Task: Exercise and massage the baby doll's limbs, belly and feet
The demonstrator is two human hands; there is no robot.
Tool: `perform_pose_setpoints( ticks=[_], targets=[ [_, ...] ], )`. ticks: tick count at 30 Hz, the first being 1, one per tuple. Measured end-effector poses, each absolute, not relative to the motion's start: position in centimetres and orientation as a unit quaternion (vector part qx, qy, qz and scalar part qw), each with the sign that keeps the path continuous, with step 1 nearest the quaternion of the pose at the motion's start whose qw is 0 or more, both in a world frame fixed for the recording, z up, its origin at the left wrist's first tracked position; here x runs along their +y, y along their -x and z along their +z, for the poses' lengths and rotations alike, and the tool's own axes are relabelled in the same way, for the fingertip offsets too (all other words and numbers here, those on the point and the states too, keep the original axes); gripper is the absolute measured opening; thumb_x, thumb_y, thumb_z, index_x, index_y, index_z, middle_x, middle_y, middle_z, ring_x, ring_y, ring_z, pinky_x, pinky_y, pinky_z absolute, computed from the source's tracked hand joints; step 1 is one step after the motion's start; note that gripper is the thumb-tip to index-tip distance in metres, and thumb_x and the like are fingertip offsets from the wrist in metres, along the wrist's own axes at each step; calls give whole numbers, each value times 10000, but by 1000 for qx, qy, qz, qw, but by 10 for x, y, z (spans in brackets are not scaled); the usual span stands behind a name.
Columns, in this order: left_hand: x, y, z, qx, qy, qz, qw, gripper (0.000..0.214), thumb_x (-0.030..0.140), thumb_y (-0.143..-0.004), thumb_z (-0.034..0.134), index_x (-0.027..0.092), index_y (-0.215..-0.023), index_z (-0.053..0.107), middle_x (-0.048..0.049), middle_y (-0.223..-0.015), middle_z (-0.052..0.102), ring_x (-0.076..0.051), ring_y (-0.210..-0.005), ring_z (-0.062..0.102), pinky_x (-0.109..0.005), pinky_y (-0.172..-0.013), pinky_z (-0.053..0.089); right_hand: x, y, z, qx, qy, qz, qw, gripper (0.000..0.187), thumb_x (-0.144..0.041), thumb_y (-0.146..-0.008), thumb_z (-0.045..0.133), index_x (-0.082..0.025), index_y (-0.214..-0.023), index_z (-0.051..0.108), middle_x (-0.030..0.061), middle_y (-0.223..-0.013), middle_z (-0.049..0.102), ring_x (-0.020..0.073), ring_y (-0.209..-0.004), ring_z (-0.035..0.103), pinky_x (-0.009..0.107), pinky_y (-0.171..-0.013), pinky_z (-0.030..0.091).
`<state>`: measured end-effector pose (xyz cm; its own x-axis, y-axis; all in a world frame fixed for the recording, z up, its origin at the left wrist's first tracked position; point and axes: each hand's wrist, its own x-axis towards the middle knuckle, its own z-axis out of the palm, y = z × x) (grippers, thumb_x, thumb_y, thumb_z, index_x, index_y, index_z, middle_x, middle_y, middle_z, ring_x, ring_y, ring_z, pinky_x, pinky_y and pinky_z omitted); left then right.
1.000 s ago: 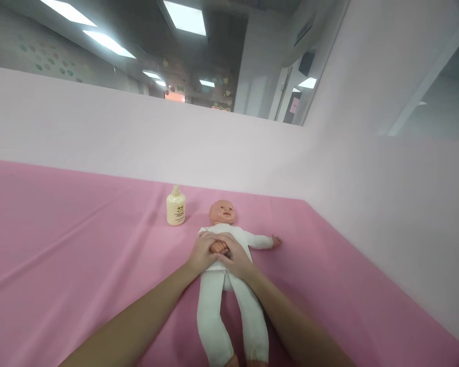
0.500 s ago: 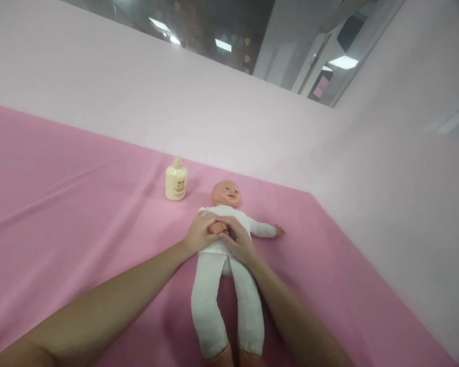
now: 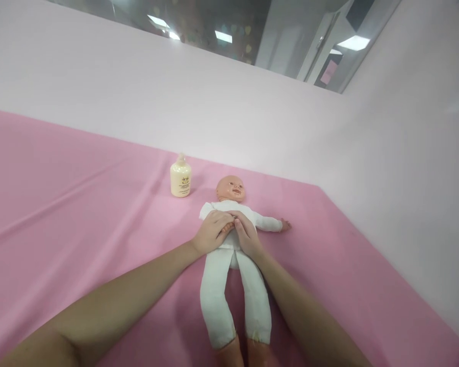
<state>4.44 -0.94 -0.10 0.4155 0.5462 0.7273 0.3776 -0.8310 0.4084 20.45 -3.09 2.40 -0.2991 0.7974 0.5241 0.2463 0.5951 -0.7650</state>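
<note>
A baby doll (image 3: 231,189) in a white suit (image 3: 218,285) lies on its back on the pink cloth (image 3: 80,214), head away from me. My left hand (image 3: 210,234) rests on its chest, fingers curled over the doll's small hand (image 3: 228,228). My right hand (image 3: 248,238) lies next to it on the chest, fingers together and fairly flat, touching that same small hand. The doll's other arm (image 3: 271,223) stretches out to the right. Its legs point toward me.
A cream lotion bottle (image 3: 180,177) stands upright on the cloth just left of the doll's head. Pale pink partition walls (image 3: 214,112) close off the back and the right side. Glass and ceiling lights show above them.
The view has tilted down and shifted slightly. My hands have stayed on the doll's chest; the small hand between them is now more covered by my left fingers.
</note>
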Motion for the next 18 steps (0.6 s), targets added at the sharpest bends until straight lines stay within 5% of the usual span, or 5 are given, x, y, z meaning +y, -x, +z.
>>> perform_pose_setpoints(
  ticks=[10, 18],
  targets=[
    [-8, -47, 2, 297, -844, 432, 114, 153, 297, -903, 467, 225, -936, 598, -28, -939, 662, -188, -938, 570, -369, -898, 405, -26, -206, 20, -763, 352, 308, 446, 359, -352, -865, 602, -208, -1189, 545, 66, -1117, 623, 206, -1048, 581, 358, -954, 449],
    [-11, -46, 7, 306, -854, 402, 123, 194, 332, -908, 450, 213, -971, 589, -53, -978, 649, -216, -966, 544, -395, -911, 399, -28, -205, 23, -763, 364, 287, 451, 280, -333, -961, 426, -218, -1180, 559, 65, -1129, 630, 190, -1069, 572, 353, -979, 434]
  ],
)
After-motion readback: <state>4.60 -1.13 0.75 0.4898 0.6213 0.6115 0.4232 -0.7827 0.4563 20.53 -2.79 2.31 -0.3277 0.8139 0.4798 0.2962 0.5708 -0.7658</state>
